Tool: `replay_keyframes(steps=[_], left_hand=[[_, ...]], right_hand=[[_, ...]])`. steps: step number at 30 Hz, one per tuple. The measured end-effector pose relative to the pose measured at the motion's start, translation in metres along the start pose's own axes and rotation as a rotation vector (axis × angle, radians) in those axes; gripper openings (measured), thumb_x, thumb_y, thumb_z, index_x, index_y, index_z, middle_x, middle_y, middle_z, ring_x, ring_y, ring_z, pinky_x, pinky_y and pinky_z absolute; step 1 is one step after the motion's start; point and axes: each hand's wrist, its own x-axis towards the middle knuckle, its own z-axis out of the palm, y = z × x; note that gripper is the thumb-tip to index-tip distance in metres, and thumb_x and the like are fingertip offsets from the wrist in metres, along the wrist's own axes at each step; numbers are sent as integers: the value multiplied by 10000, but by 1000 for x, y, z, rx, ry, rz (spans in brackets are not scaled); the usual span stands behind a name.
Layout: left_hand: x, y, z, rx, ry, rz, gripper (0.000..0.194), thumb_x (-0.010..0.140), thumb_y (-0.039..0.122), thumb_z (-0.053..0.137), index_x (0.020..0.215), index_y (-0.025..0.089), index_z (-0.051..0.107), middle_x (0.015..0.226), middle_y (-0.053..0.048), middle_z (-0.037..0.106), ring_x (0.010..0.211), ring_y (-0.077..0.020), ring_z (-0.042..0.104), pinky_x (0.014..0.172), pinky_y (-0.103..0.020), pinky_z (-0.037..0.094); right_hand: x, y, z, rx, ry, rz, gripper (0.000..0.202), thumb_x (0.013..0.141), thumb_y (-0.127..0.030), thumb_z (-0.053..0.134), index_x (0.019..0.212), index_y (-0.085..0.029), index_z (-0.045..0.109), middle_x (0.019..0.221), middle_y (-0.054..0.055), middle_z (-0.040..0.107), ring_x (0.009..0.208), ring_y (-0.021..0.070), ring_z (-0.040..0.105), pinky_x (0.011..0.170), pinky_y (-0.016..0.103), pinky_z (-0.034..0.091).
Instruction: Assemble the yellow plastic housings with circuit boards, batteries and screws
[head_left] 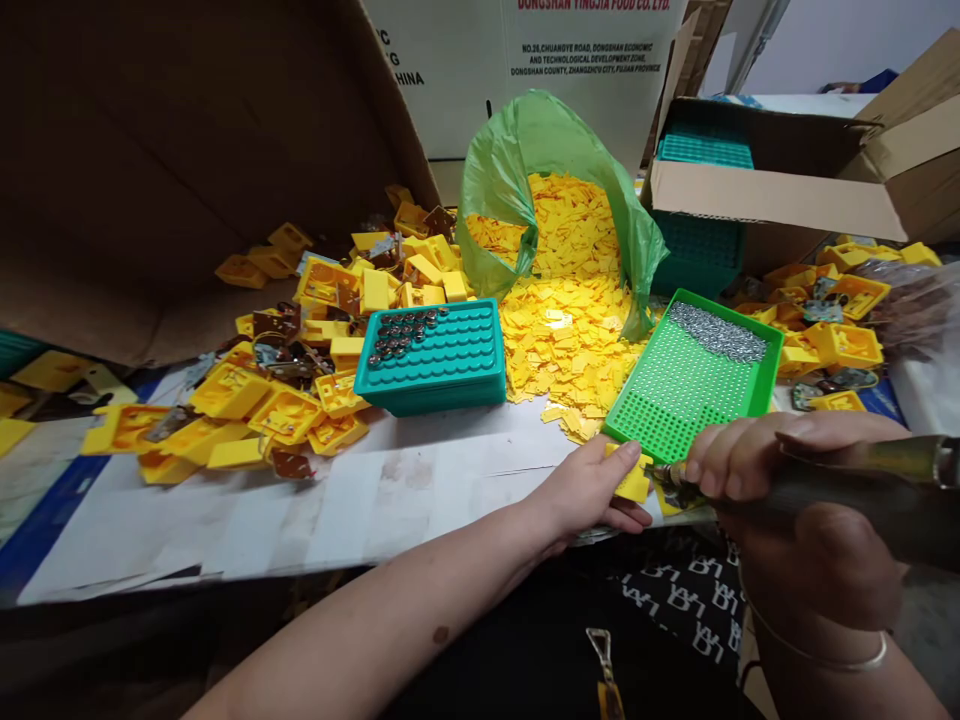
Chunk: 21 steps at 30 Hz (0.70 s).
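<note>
My left hand (581, 490) is closed around a yellow plastic housing (634, 482) at the front edge of the table, thumb on top. In my right hand (847, 575) is a dark power screwdriver (885, 490), lying nearly level and pointing left. Its metal tip meets the right side of the housing; the exact contact spot is hidden. Just beyond both hands lies a green perforated tray (645, 405), with a heap of small silver screws (720, 332) at its far end.
A teal tray stack (450, 365) carries several round metal parts. Yellow housings with wiring (289, 412) are piled at left, more (847, 330) at right. A green bag (495, 170) spills small yellow pieces (570, 320). Cardboard boxes (772, 187) stand behind.
</note>
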Motion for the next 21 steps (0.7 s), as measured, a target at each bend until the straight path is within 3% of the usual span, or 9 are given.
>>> replay_keyframes(steps=[7, 13, 21], left_hand=[[1, 3, 1, 25, -4, -14, 256, 870, 420, 417, 941, 174, 438, 785, -32, 592, 563, -119, 636, 583, -267, 528], [0, 4, 1, 25, 7, -31, 292, 855, 440, 438, 972, 173, 442, 795, -46, 599, 581, -138, 644, 588, -279, 529], [-2, 5, 2, 21, 16, -10, 316, 830, 459, 474, 963, 174, 464, 825, -57, 607, 589, -147, 644, 601, -307, 530]], right_hand=[[3, 0, 2, -1, 57, 8, 221, 800, -299, 580, 990, -199, 527, 627, -6, 510, 552, 157, 515, 519, 366, 460], [3, 2, -1, 20, -36, -10, 218, 798, -259, 583, 985, -168, 513, 639, 4, 511, 571, 165, 522, 508, 371, 459], [2, 6, 7, 74, -83, 95, 165, 790, -214, 611, 924, -196, 516, 623, -16, 508, 553, 137, 509, 528, 339, 448]])
